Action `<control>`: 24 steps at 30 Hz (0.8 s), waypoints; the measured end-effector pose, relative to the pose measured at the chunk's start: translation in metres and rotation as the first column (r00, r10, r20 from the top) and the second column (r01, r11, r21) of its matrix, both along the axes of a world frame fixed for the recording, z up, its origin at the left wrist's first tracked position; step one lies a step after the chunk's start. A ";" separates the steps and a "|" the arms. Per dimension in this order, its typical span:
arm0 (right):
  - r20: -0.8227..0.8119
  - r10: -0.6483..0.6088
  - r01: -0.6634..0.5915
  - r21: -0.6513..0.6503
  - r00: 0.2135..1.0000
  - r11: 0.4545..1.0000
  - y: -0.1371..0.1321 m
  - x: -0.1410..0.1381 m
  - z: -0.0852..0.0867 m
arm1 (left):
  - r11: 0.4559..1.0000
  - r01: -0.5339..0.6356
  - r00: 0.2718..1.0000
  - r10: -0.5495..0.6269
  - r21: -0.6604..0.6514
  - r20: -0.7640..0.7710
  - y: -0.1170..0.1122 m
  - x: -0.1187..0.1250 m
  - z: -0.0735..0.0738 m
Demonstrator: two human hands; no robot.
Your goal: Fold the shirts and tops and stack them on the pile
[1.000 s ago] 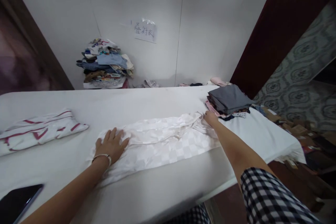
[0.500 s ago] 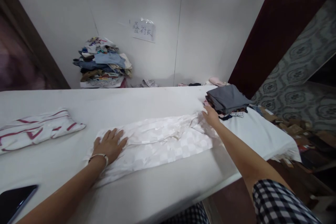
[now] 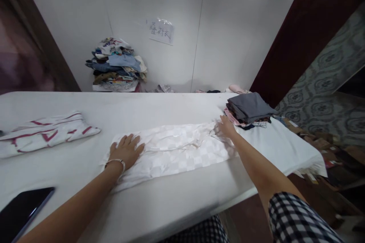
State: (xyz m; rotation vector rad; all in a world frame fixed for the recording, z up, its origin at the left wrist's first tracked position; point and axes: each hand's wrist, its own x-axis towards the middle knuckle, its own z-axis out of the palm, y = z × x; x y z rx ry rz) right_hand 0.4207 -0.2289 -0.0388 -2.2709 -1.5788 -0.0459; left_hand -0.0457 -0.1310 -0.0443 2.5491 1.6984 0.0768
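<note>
From where I stand, a white checked garment (image 3: 176,152) lies on a white table (image 3: 171,110) as a long, wrinkled strip, its long axis running left to right, slightly aslant, with one end pointing toward the grey-topped clothes pile (image 3: 251,107). The left hand (image 3: 127,151) rests flat on the end farther from the pile, palm down, fingers spread and loose. The right hand (image 3: 227,126) reaches out to the end near the pile; I cannot tell whether its fingers pinch the cloth. The garment stretches between both hands.
</note>
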 end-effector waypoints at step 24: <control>-0.032 0.464 -0.463 -0.165 0.885 0.871 -0.001 -0.216 0.014 | 0.986 -0.125 0.957 0.149 -0.111 0.248 -0.005 -0.001 0.008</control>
